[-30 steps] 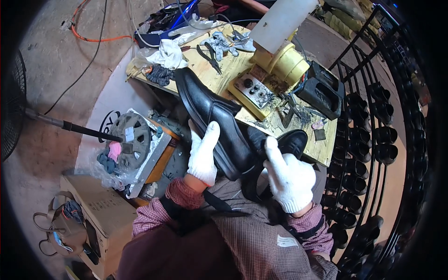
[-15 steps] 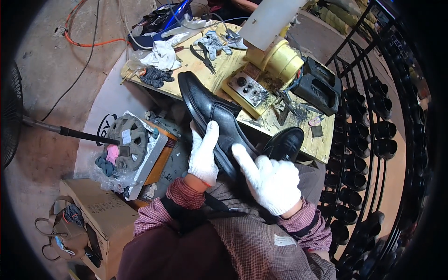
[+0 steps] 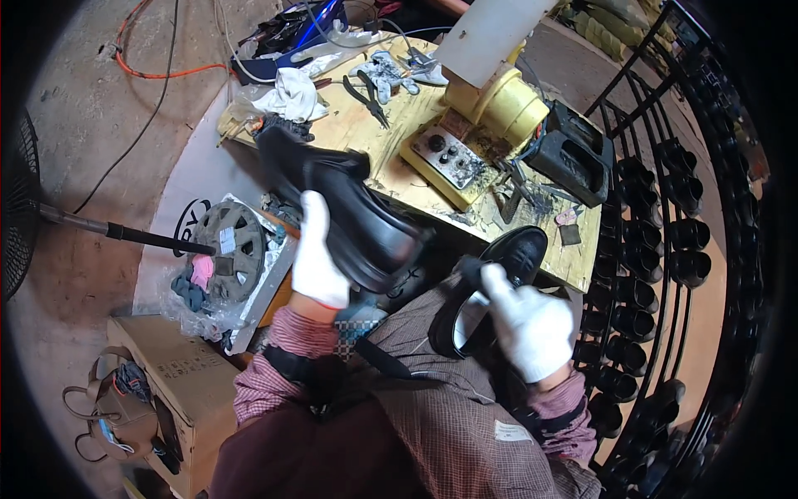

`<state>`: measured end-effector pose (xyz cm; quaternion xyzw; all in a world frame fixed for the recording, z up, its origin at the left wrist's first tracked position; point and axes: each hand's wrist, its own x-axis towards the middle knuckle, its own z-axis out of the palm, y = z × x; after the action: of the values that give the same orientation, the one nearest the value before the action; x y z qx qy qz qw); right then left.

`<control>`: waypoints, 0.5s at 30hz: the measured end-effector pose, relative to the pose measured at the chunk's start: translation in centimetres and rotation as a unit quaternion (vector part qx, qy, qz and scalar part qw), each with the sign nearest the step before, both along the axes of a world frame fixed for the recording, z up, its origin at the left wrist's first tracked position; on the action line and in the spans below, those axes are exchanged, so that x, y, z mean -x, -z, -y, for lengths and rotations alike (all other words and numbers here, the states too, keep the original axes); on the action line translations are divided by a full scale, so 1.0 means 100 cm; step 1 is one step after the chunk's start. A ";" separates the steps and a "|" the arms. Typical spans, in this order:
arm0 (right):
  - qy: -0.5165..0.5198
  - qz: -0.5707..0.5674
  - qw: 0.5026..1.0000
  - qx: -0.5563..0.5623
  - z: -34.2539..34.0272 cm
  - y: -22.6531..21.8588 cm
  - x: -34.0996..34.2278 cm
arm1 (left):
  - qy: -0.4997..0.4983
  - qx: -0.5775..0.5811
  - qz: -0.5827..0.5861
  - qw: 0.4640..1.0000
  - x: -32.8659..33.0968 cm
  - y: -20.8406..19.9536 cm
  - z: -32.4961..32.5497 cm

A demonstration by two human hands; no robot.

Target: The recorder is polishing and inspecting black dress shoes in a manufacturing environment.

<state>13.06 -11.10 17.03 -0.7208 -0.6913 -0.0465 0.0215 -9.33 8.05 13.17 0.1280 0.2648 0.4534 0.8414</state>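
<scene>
My left hand (image 3: 316,259), in a white knit glove, grips a black leather shoe (image 3: 357,212) by its near side. That shoe is held in the air, tilted, its toe toward the upper left and its heel toward the lower right. A second black shoe (image 3: 517,252) rests at my lap beside the table edge, its pale inside showing. My right hand (image 3: 532,328), also white-gloved and blurred, is closed at this second shoe's opening, a digit against the black upper. Its other fingers are partly hidden.
A wooden table (image 3: 407,179) carries a yellow machine (image 3: 499,104) with a control box (image 3: 449,162), pliers (image 3: 366,100) and gloves (image 3: 386,75). Black shoes fill a rack (image 3: 636,274) at right. A reel (image 3: 224,249), a cardboard box (image 3: 179,374) and a fan (image 3: 25,200) stand at left.
My left hand has moved left with the first shoe and turned it, bringing its heel into view. My right hand has left that shoe and moved right to the second one.
</scene>
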 end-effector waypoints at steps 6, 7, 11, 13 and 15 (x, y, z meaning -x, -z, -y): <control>0.253 -0.087 0.930 -0.252 0.003 0.070 -0.114 | 0.017 -0.018 0.050 0.998 0.006 0.010 -0.005; 0.282 -0.086 0.932 -0.210 -0.006 0.084 -0.131 | 0.018 0.002 0.057 0.998 0.004 0.013 -0.004; 0.240 -0.142 0.958 -0.060 -0.026 0.110 -0.157 | 0.036 0.017 0.121 0.992 -0.003 0.022 -0.006; 0.248 -0.167 0.952 -0.063 -0.020 0.104 -0.141 | 0.021 0.001 0.054 0.998 -0.003 0.028 -0.010; 0.217 -0.168 0.947 -0.166 -0.007 0.090 -0.112 | 0.048 -0.016 0.088 0.995 -0.003 0.036 -0.016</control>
<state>24.29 -10.41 8.02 -0.8371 -0.4869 -0.0424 0.2457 -9.08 9.63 9.57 0.1139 0.1762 0.4265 0.8798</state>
